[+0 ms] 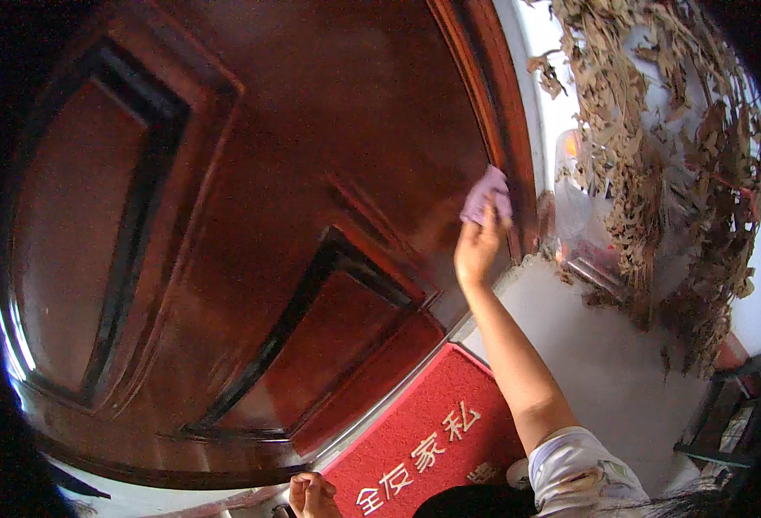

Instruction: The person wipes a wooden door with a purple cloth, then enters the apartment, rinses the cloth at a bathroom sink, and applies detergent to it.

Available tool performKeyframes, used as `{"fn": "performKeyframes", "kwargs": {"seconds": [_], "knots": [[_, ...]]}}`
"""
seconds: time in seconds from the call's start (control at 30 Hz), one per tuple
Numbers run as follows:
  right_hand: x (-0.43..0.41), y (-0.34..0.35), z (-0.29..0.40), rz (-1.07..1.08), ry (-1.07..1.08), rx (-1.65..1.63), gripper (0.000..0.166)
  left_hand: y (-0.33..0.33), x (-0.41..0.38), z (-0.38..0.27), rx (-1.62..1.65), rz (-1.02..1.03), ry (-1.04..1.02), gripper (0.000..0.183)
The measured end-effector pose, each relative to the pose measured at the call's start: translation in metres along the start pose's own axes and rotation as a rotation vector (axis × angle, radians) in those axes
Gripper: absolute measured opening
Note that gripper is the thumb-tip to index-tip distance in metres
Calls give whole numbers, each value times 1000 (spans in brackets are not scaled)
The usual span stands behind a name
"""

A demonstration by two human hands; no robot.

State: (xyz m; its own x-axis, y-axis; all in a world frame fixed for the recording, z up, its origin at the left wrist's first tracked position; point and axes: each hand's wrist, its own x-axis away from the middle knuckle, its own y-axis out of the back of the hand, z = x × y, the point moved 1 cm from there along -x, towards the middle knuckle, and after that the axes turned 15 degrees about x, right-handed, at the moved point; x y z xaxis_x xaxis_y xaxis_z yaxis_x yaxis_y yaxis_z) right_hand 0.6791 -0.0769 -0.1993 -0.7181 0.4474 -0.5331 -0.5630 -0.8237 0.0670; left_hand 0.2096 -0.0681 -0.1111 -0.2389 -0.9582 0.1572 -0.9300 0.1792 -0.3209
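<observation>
My right hand (481, 249) grips a small lilac cloth (486, 194), its arm stretched forward. The cloth lies over the right edge of a dark red-brown panelled door (367, 116), beside the door frame (513, 129). Black-edged raised panels, one at the left (86, 239) and a lower one (335, 324), stand out on the glossy door. My left hand (314, 495) is at the bottom edge of the view, near the door's lower corner. Its fingers are curled in, and no object shows in them; part of this hand is cut off.
A red doormat (413, 434) bearing writing lies at the foot of the door. Dried brown leaves (627, 129) hang at the right, with a transparent plastic item (575, 201) behind them. Grey floor (568, 330) extends below, and a dark metal frame (717, 421) stands at lower right.
</observation>
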Motion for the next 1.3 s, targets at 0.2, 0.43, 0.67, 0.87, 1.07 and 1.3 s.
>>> {"fn": "performKeyframes", "kwargs": {"seconds": [0.2, 0.43, 0.67, 0.87, 1.07, 1.3], "knots": [[52, 31, 47, 380, 102, -34, 59, -6, 1, 8, -59, 61, -40, 1], [-31, 38, 189, 256, 767, -331, 54, -3, 1, 13, -65, 125, -48, 3], [54, 46, 23, 542, 826, -237, 14, 4, -3, 17, -85, 139, -65, 2], [43, 59, 139, 702, 627, -553, 20, -19, 23, -7, -32, 15, 88, 2], [30, 35, 182, 322, 1248, -562, 26, 2, 4, 12, 10, 186, -22, 3], [-33, 17, 70, 138, 384, -86, 32, 8, -3, 22, -7, 191, -36, 4]]}}
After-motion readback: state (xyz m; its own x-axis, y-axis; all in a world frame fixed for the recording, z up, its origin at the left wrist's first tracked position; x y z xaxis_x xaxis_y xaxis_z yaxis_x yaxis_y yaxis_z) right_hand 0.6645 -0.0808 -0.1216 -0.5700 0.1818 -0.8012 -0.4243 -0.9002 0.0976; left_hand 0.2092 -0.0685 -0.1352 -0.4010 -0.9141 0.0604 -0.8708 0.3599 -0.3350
